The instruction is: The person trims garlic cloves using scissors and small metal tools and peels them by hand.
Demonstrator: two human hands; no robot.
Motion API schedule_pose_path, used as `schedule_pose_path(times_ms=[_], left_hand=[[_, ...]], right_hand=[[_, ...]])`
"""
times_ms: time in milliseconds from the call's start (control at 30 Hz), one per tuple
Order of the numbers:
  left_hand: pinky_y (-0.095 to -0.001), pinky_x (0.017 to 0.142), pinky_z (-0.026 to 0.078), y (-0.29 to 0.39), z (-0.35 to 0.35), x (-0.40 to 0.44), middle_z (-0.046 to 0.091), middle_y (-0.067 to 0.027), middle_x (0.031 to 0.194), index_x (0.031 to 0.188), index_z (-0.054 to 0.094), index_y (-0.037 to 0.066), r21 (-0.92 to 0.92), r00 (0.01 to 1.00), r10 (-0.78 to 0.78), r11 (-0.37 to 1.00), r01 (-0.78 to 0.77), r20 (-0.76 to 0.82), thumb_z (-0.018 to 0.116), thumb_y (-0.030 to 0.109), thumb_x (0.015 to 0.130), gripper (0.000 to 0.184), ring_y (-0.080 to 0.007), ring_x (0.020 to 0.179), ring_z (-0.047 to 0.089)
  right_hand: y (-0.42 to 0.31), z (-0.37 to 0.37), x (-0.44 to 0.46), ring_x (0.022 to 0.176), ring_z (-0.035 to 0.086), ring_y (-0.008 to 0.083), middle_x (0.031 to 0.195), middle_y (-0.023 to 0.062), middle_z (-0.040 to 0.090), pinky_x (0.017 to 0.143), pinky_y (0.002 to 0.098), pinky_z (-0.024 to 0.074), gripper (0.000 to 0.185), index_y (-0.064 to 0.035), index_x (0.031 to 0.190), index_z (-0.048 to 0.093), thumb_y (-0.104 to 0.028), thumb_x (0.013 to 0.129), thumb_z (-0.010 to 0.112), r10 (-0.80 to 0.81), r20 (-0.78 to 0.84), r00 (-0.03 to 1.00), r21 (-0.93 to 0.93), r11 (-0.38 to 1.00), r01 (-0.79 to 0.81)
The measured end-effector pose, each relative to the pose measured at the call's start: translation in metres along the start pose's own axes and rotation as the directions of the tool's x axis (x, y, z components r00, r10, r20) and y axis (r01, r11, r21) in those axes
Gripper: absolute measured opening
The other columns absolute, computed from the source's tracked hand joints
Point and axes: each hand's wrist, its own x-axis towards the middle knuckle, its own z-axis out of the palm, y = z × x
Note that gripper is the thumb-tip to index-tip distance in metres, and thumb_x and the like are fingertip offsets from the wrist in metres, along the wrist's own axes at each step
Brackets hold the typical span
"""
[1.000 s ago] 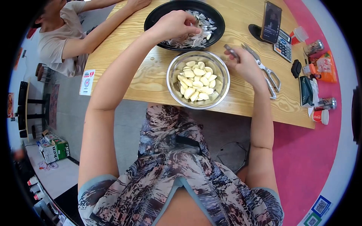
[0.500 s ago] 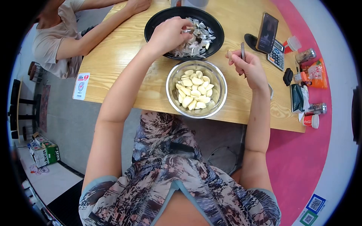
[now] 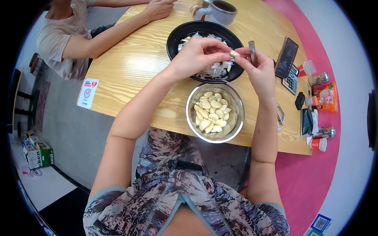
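Observation:
Over the black plate point(image 3: 173, 47) of garlic skins, my two hands meet at a small garlic clove point(image 3: 234, 54). The fingertips of my left hand point(image 3: 201, 57) touch its left side. My right hand point(image 3: 258, 67) pinches its other side and also holds a small metal blade point(image 3: 252, 49), which stands up between the fingers. Just below the plate, a steel bowl point(image 3: 190, 118) holds several peeled cloves point(image 3: 212, 112).
Another person point(image 3: 75, 39) rests their forearms on the wooden table point(image 3: 134, 70) at the upper left. A grey mug point(image 3: 222, 13) stands behind the plate. To the right are a phone point(image 3: 286, 58), a calculator point(image 3: 291, 80), scissors point(image 3: 280, 114) partly hidden by my arm, and cups.
My left hand has risen out of the skins and moved right to meet my right hand at the clove. The camera view has shifted, showing more of the mug.

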Motion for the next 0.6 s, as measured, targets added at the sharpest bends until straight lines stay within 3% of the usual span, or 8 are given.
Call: schedule_pose_path(times_ms=[133, 300, 367, 467, 600], left_hand=[[-0.0191, 0.069, 0.049, -0.003, -0.003, -0.001, 0.069, -0.0030, 0.087, 0.099, 0.068, -0.001, 0.023, 0.993, -0.039, 0.999, 0.041, -0.112, 0.068, 0.010, 0.087, 0.016, -0.0047, 0.077, 0.062], [-0.0214, 0.069, 0.051, 0.002, -0.003, -0.006, 0.068, -0.0038, 0.086, 0.096, 0.068, -0.001, 0.080, 0.985, 0.054, 0.996, -0.041, -0.167, 0.067, 0.006, 0.086, 0.012, -0.0069, 0.077, 0.063], [-0.0223, 0.070, 0.052, 0.003, -0.001, -0.006, 0.068, -0.0047, 0.087, 0.094, 0.068, -0.001, 0.265, 0.956, 0.215, 0.951, -0.159, -0.197, 0.068, 0.005, 0.085, 0.011, -0.0089, 0.077, 0.064], [-0.0230, 0.072, 0.053, 0.001, -0.002, -0.005, 0.067, -0.0052, 0.088, 0.095, 0.067, 0.000, 0.410, 0.926, 0.332, 0.881, -0.237, -0.179, 0.069, 0.004, 0.083, 0.013, -0.0100, 0.078, 0.064], [-0.0232, 0.076, 0.053, -0.001, -0.002, -0.004, 0.067, -0.0050, 0.093, 0.101, 0.066, 0.000, 0.234, 0.930, 0.293, 0.942, -0.241, -0.221, 0.069, 0.004, 0.084, 0.018, -0.0097, 0.082, 0.064]], right_hand=[[-0.010, 0.016, 0.003, 0.054, 0.034, 0.0006, 0.062, -0.0084, 0.048, 0.049, 0.0197, 0.0275, 0.013, -0.0002, 0.093, 0.068, -0.002, 0.080, 0.070, -0.028, 0.007, 1.000, -0.034, 0.999, 0.028], [-0.014, 0.023, 0.006, 0.054, 0.033, 0.0009, 0.061, -0.0080, 0.049, 0.049, 0.0200, 0.0274, 0.011, -0.0006, 0.090, 0.067, -0.003, 0.080, 0.071, -0.033, -0.001, 0.999, -0.051, 0.998, 0.033], [-0.015, 0.025, 0.006, 0.055, 0.033, 0.0009, 0.062, -0.0074, 0.050, 0.049, 0.0201, 0.0276, 0.011, -0.0005, 0.090, 0.066, -0.004, 0.081, 0.071, -0.070, -0.013, 0.997, -0.107, 0.992, 0.069], [-0.024, 0.027, 0.003, 0.054, 0.032, 0.0013, 0.065, -0.0072, 0.052, 0.049, 0.0202, 0.0266, 0.012, -0.0002, 0.090, 0.066, -0.005, 0.081, 0.071, -0.079, -0.035, 0.996, -0.158, 0.985, 0.072], [-0.021, 0.030, 0.004, 0.056, 0.038, 0.0010, 0.069, -0.0058, 0.056, 0.051, 0.0183, 0.0311, 0.011, 0.0004, 0.091, 0.066, -0.005, 0.083, 0.071, -0.098, -0.064, 0.993, -0.040, 0.995, 0.096]])
